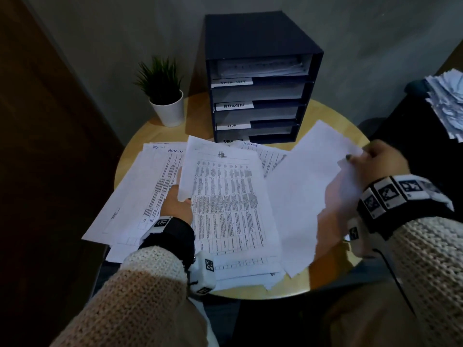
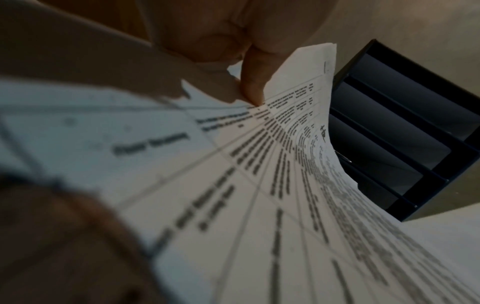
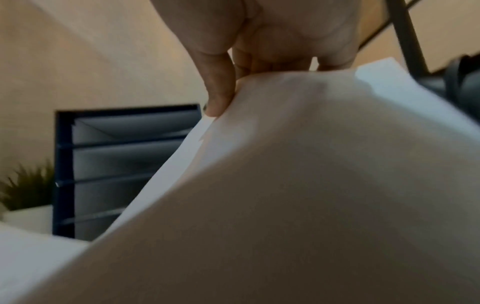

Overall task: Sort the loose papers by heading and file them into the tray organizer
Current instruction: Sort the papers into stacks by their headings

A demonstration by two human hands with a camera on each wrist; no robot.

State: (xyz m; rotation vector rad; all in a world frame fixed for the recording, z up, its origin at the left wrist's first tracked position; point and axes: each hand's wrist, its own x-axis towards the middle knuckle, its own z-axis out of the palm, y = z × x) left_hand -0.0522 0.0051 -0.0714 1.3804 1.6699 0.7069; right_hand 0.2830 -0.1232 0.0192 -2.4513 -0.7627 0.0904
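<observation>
A dark blue tray organizer [image 1: 260, 78] with labelled shelves stands at the back of the round wooden table [image 1: 325, 113]; its top shelf holds papers. Loose printed sheets cover the table. My left hand [image 1: 176, 202] pinches the left edge of a sheet headed HR [image 1: 225, 196], thumb on top; the left wrist view shows that HR sheet [image 2: 285, 185] curling up in front of the organizer [image 2: 400, 131]. My right hand [image 1: 373, 164] grips the raised right edge of a blank-side-up sheet [image 1: 308, 186], and this blank sheet [image 3: 311, 185] fills the right wrist view. Sheets headed ADMIN [image 1: 160, 176] lie at left.
A small potted plant [image 1: 165, 96] in a white pot stands left of the organizer. A sheet headed SECURITY [image 1: 268, 156] lies partly covered just in front of it. Another heap of papers [image 1: 448, 101] sits off the table at the far right. A grey wall is close behind.
</observation>
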